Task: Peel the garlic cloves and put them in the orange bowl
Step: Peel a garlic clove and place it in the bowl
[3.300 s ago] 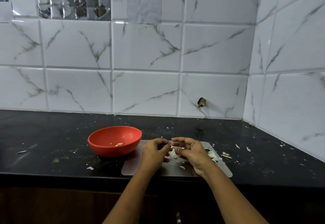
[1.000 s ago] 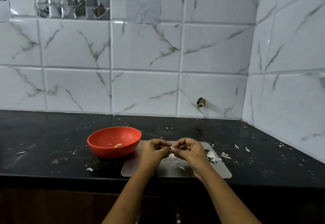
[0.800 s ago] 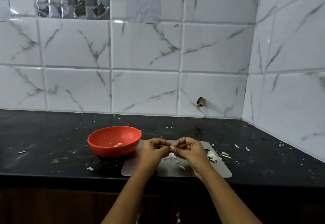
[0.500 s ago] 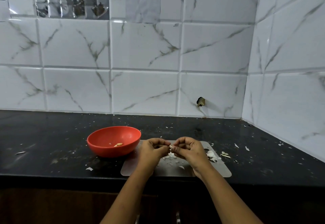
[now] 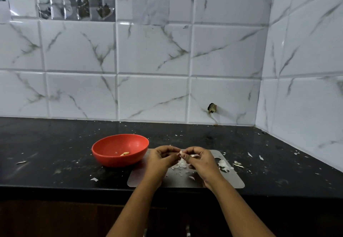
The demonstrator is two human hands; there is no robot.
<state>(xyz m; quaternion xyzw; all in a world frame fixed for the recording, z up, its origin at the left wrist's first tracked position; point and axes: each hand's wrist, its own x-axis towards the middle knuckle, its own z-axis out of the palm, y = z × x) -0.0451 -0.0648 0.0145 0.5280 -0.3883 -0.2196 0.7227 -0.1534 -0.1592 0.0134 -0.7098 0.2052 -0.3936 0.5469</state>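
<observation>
Both hands up over the cutting mat (image 5: 235, 182), fingertips meeting. Left hand (image 5: 160, 159) and right hand (image 5: 201, 159) pinch one small garlic clove (image 5: 181, 152) between them, fingers curled. Peel scraps (image 5: 180, 166) lie on the mat right under the hands, more peel (image 5: 222, 165) on its right part. Orange bowl (image 5: 111, 157) sits just left of the mat on the black desk (image 5: 55, 143), one peeled clove (image 5: 125, 153) inside. Flakes scattered over the desk.
</observation>
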